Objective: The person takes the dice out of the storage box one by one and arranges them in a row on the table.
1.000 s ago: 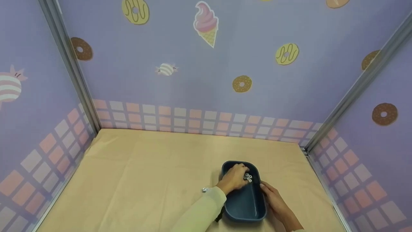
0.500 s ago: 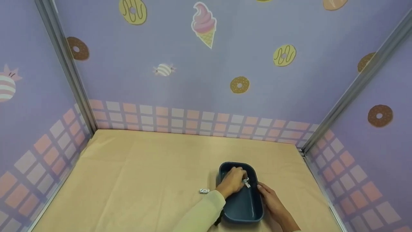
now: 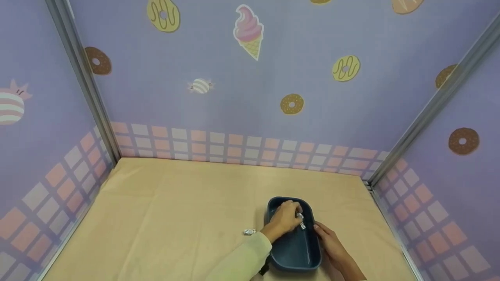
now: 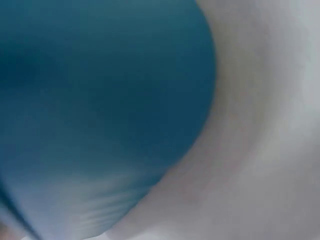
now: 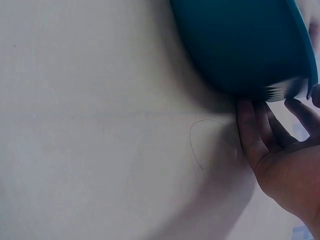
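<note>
A deep dark-blue plastic box with rounded corners stands on the cloth. My left hand reaches into its far half, fingers curled over small white dice; part of what it grips is hidden. Just past those fingers show a die and another die. Outside, my right hand holds the box's right wall, thumb at the rim; the right wrist view shows its fingers against the outer side. In the left wrist view the box's outer wall fills much of the frame.
Left of the box, beside my left sleeve, a short row of dice lies on the beige cloth. Patterned lilac panels enclose the table at the back and both sides.
My left hand stays inside the box while the dice by its fingers shift toward me and fewer show. The right hand keeps its hold. More of the dice row by the sleeve is visible.
</note>
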